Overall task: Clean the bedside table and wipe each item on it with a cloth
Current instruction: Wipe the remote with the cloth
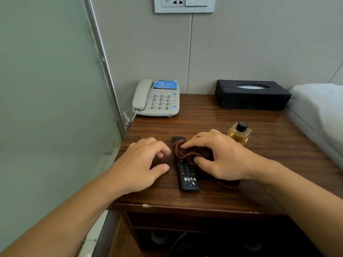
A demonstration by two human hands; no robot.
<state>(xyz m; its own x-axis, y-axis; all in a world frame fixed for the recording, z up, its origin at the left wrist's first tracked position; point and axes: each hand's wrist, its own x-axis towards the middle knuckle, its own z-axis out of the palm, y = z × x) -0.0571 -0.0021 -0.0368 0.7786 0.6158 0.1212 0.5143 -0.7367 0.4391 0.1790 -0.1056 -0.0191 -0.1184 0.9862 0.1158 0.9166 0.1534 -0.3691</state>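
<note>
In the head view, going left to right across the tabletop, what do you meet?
Telephone → left hand → remote control → brown cloth held by the right hand → perfume bottle → black tissue box, set further back.

a grey wall rises behind the far edge, carrying a switch and socket plate high up. a frosted glass panel in a metal frame runs along the left edge. a white pillow lies against the right edge, near the far right corner.
</note>
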